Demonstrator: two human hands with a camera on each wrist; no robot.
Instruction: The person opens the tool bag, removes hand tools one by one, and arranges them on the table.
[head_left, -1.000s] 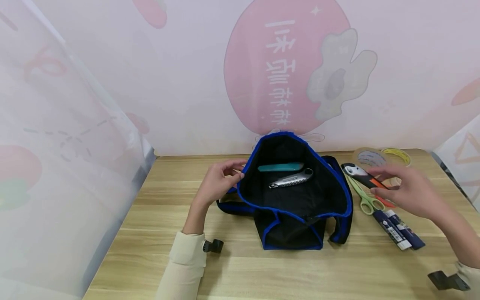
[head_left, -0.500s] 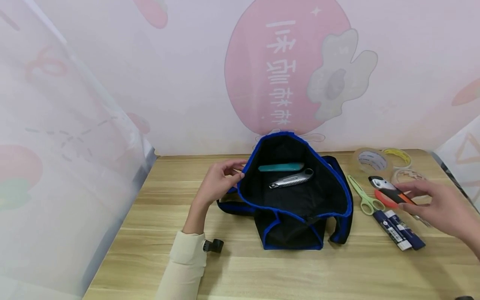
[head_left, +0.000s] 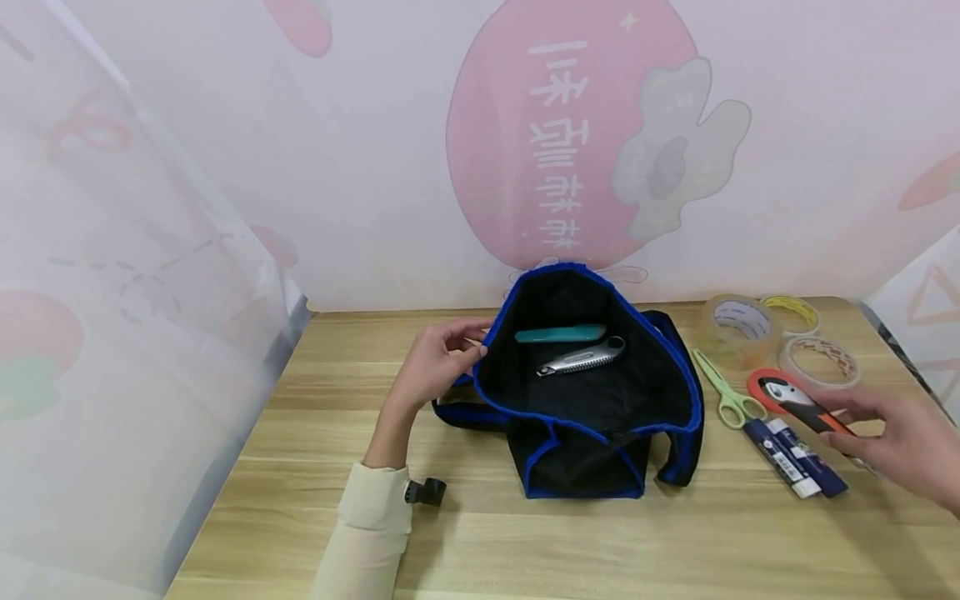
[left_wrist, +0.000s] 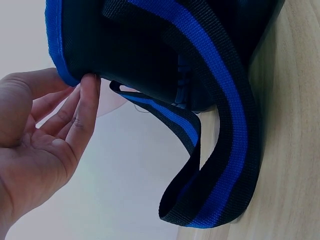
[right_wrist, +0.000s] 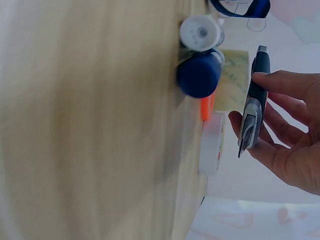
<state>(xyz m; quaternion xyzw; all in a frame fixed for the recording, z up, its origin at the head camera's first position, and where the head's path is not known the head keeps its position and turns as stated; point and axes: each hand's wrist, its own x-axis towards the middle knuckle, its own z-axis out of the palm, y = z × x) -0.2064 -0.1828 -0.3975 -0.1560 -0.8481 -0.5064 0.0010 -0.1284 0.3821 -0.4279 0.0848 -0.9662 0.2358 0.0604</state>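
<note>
A black tote bag with blue trim (head_left: 587,462) stands with its mouth facing me. My left hand (head_left: 435,362) pinches the left edge of its rim; the left wrist view shows thumb and fingertips at the blue edging (left_wrist: 56,40). Inside the bag lie a teal cutter (head_left: 561,334) and a silver cutter (head_left: 583,358). Over the table's right side, my right hand (head_left: 900,442) holds a black, silver and orange utility knife (head_left: 810,414) between thumb and fingers. In the right wrist view, the knife (right_wrist: 257,95) is off the table, with a metal tip at its lower end.
Right of the bag lie green-handled scissors (head_left: 738,408), two dark blue glue sticks (head_left: 783,458) and a red-orange object (head_left: 763,385) partly behind the knife. Behind them are a clear tape roll (head_left: 742,342), a yellow-cored roll (head_left: 791,312) and a pale roll (head_left: 825,377).
My right hand has carried the utility knife rightward and toward me, away from the bag, uncovering the pale tape roll. The left hand keeps its hold on the rim.
</note>
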